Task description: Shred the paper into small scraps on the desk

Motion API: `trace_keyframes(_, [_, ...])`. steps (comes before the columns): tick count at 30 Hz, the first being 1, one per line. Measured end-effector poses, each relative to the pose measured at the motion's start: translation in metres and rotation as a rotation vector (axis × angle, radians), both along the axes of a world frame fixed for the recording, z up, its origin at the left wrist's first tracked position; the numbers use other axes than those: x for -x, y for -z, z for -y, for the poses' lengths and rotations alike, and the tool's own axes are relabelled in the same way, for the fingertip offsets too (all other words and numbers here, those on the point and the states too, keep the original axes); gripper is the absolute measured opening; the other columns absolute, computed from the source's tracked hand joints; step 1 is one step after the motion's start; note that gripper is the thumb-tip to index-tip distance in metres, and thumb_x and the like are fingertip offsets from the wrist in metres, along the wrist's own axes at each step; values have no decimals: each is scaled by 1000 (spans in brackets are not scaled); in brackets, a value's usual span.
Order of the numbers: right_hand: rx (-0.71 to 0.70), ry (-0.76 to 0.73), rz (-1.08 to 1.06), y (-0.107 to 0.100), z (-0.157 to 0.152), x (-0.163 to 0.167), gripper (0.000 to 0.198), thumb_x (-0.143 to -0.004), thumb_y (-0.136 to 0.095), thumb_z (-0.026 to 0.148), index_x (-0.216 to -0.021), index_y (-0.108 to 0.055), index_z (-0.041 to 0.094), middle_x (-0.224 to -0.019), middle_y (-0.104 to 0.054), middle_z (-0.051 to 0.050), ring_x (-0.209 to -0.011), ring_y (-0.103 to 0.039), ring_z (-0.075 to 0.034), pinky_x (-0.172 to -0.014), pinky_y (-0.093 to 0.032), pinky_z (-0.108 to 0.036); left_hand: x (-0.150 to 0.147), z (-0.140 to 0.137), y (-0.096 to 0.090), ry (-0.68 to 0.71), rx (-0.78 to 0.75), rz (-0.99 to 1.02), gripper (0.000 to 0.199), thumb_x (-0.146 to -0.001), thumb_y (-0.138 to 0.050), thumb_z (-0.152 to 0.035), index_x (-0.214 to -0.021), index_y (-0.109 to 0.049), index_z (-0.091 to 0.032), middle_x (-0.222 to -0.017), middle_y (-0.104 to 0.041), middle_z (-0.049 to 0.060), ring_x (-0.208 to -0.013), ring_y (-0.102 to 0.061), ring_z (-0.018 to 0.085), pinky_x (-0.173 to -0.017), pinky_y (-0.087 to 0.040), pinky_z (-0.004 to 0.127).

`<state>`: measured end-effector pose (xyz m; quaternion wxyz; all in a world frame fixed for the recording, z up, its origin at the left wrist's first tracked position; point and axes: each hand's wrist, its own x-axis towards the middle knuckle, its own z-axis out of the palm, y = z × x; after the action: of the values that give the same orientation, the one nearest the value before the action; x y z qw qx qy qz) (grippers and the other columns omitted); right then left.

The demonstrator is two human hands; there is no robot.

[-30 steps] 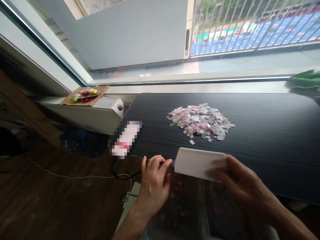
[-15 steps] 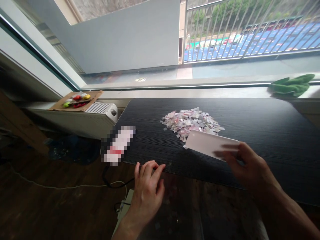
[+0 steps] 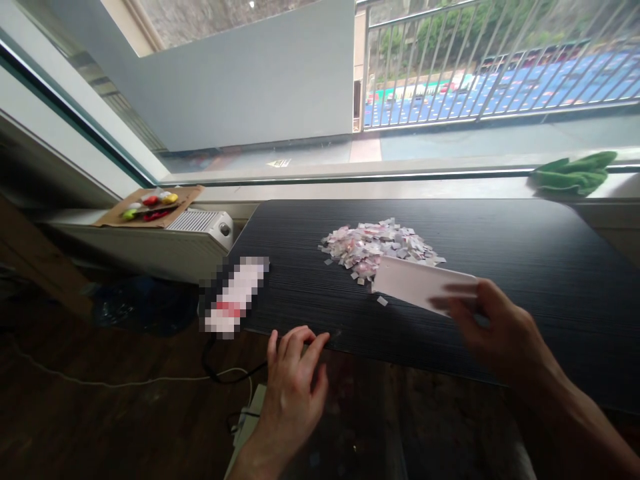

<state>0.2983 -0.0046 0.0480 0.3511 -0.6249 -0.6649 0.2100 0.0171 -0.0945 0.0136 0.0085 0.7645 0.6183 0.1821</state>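
Note:
My right hand [image 3: 487,320] grips one end of a flat, rectangular, translucent white plastic piece [image 3: 417,283], and finger shadows show through it. The piece is tilted, its far end against the near side of a heap of small white and pinkish paper scraps [image 3: 377,243]. It hides part of the heap. One loose scrap [image 3: 383,301] lies just below it on the black table [image 3: 500,233]. At the table's front edge, my left hand [image 3: 297,373] rests with fingers apart, holding nothing. Left of the heap lies a blurred-out, pinkish-white oblong thing [image 3: 237,293].
A green cloth or glove [image 3: 575,175] lies on the windowsill at right. On the radiator [image 3: 200,233] at left, a cardboard sheet [image 3: 185,195] carries several small coloured things. A white cable [image 3: 150,380] trails across the floor.
The view has shifted slightly. A single scrap now lies apart below the white plastic piece, away from the heap. Both hands keep nearly the same pose.

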Motion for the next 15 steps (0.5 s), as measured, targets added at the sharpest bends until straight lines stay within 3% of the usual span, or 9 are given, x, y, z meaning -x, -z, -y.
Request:
trace_keyframes(9, [143,110,-299,-4,13,-14,16,-81,-58,37,-91,-57,24,-83,-76,-7,-81,-73,-24,-79,-57,-37,-1,-2,0,-8,-28,18,41,-83,-48,-11,-120,-58,-23,-108,-59,8,-108,-56,25,-108,-31,62])
trace_keyframes(15, [206,101,-284,-1,11,-22,18,-79,-58,36,-93,-58,25,-84,-75,-6,-79,-73,-25,-79,-57,-40,-1,-2,-1,11,-23,-2,41,-83,-48,-12,-122,-56,-23,-108,-58,9,-108,-57,25,-106,-33,61])
